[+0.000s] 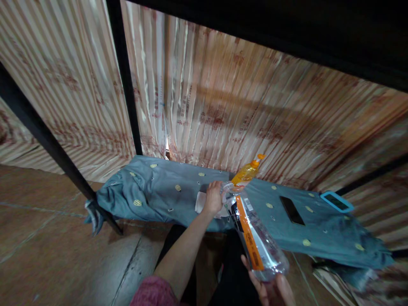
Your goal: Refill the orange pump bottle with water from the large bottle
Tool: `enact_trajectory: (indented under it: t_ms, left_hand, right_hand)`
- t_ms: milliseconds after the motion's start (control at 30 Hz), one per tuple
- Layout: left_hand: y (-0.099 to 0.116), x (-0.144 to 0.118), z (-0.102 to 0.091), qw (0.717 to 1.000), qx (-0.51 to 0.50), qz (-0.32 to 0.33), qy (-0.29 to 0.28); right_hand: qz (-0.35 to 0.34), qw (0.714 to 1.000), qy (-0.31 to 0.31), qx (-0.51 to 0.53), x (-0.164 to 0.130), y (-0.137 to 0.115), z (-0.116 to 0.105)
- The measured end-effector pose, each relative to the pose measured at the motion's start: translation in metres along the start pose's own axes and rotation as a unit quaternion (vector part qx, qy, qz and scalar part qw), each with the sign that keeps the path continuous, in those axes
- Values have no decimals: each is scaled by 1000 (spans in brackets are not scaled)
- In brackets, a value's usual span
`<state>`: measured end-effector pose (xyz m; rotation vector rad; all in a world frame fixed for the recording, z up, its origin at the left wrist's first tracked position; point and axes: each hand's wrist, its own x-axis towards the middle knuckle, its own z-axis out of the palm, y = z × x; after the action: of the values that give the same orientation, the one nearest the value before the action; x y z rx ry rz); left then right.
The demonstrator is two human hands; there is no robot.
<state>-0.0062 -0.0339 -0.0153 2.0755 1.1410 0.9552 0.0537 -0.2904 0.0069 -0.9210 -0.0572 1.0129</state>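
Note:
My right hand holds the base of a clear plastic bottle with an orange and black label, tilted so its neck points away from me. My left hand reaches forward and grips the bottle's top, fingers closed around the cap area. Just beyond stands an orange sports-cap bottle on a blue patterned bedsheet. A white object lies on the sheet right beside my left hand.
A black phone and a blue-cased phone lie on the sheet to the right. A striped curtain hangs behind the bed. Black metal bed-frame posts stand at left. Brown tiled floor lies at lower left.

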Motion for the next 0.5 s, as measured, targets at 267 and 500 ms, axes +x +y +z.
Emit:
enact_trajectory:
  t_ms: [267, 500]
  left_hand:
    - [-3, 0, 2, 1000, -4, 5, -4]
    - [-1, -1, -2, 1000, -5, 8, -10]
  right_hand:
    - [-27, 999, 21, -21, -1, 3, 0]
    - [-40, 998, 25, -35, 2, 7, -4]
